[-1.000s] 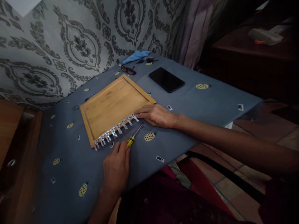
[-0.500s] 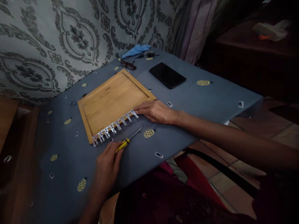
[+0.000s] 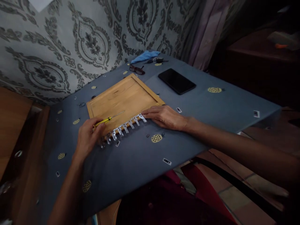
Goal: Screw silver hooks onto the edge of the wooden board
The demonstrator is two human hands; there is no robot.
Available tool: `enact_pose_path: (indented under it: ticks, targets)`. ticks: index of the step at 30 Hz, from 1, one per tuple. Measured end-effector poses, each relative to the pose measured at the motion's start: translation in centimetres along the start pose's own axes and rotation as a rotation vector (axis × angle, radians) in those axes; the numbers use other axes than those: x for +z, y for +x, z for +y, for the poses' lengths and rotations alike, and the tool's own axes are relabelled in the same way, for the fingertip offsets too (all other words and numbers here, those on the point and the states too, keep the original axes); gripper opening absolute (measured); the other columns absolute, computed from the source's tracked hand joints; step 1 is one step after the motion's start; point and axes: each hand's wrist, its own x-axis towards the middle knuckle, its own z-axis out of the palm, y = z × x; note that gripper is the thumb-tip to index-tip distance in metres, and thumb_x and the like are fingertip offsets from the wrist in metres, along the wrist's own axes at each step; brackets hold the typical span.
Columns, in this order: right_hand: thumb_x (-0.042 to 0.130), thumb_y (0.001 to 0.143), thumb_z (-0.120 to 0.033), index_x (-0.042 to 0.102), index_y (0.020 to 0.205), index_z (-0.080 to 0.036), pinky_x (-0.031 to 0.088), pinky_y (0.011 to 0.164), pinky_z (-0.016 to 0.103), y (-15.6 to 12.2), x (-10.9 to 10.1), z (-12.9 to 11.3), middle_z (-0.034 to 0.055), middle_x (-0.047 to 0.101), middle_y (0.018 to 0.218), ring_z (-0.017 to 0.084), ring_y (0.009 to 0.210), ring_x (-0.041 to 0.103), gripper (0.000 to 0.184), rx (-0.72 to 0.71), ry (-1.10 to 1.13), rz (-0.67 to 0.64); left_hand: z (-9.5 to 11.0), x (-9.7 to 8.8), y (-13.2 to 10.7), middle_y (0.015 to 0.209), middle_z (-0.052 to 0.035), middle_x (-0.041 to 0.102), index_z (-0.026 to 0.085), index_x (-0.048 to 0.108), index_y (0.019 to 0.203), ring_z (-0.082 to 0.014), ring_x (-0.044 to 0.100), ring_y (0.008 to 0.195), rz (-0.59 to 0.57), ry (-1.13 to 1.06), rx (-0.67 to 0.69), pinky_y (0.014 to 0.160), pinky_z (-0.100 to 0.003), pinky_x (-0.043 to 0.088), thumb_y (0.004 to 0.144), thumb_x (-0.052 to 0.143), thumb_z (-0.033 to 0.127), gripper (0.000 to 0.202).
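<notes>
A wooden board (image 3: 122, 100) with a raised frame lies on the blue tablecloth (image 3: 199, 106). Along its near edge runs a metal rail of several hooks (image 3: 126, 127). My left hand (image 3: 87, 139) is closed round a small screwdriver with a yellow handle (image 3: 105, 120), whose thin shaft points right over the board. My right hand (image 3: 165, 116) lies flat at the right end of the hook rail, fingertips touching it and the board's corner.
A black phone (image 3: 177, 81) lies beyond the board to the right. Glasses (image 3: 137, 70), a blue cloth (image 3: 145, 56) and a small dark tool lie near the patterned wall. A small screw (image 3: 147, 135) rests by my right wrist. The table's edge runs close in front.
My left hand picked the screwdriver up from the cloth in front of the rail and carried it left and up over the board. My right hand stayed on the rail's end.
</notes>
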Motion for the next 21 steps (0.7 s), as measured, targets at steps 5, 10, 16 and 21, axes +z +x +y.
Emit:
enact_pose_path:
  ticks: [5, 10, 16, 21]
  targets:
    - [0.041, 0.098, -0.011, 0.070, 0.119, -0.014, 0.059, 0.092, 0.037, 0.0, -0.1, 0.0, 0.0127, 0.074, 0.125, 0.022, 0.113, 0.071, 0.036, -0.038, 0.004, 0.025, -2.8, 1.4, 3.4, 0.097, -0.0069, 0.075, 0.021, 0.072, 0.098, -0.0244, 0.062, 0.093, -0.039, 0.034, 0.056, 0.084, -0.036, 0.049, 0.089, 0.054, 0.039, 0.027]
    - [0.042, 0.099, -0.012, 0.070, 0.119, -0.012, 0.060, 0.092, 0.037, 0.0, -0.1, 0.0, 0.0147, 0.074, 0.124, 0.023, 0.112, 0.072, 0.034, -0.042, -0.007, 0.034, -2.7, 1.7, 2.8, 0.100, -0.0090, 0.074, 0.021, 0.070, 0.099, -0.0275, 0.060, 0.099, 0.008, 0.074, 0.068, 0.093, -0.041, 0.046, 0.092, 0.055, 0.038, 0.024]
    - [0.046, 0.098, -0.011, 0.069, 0.123, -0.017, 0.059, 0.094, 0.038, 0.0, -0.1, 0.0, 0.0115, 0.074, 0.126, 0.021, 0.114, 0.071, 0.035, -0.003, -0.002, -0.002, 4.1, 2.6, 1.0, 0.111, -0.0076, 0.072, 0.021, 0.065, 0.113, -0.0254, 0.059, 0.109, 0.032, 0.001, 0.260, 0.097, -0.040, 0.046, 0.100, 0.052, 0.035, 0.022]
    - [0.045, 0.099, -0.012, 0.070, 0.124, -0.017, 0.059, 0.094, 0.040, 0.0, -0.2, -0.2, 0.0120, 0.073, 0.126, 0.023, 0.114, 0.071, 0.036, 0.007, -0.005, -0.017, 8.7, 5.1, 1.2, 0.126, -0.0097, 0.067, 0.020, 0.055, 0.129, -0.0283, 0.056, 0.124, -0.174, 0.012, 0.318, 0.104, -0.045, 0.044, 0.091, 0.071, 0.035, 0.044]
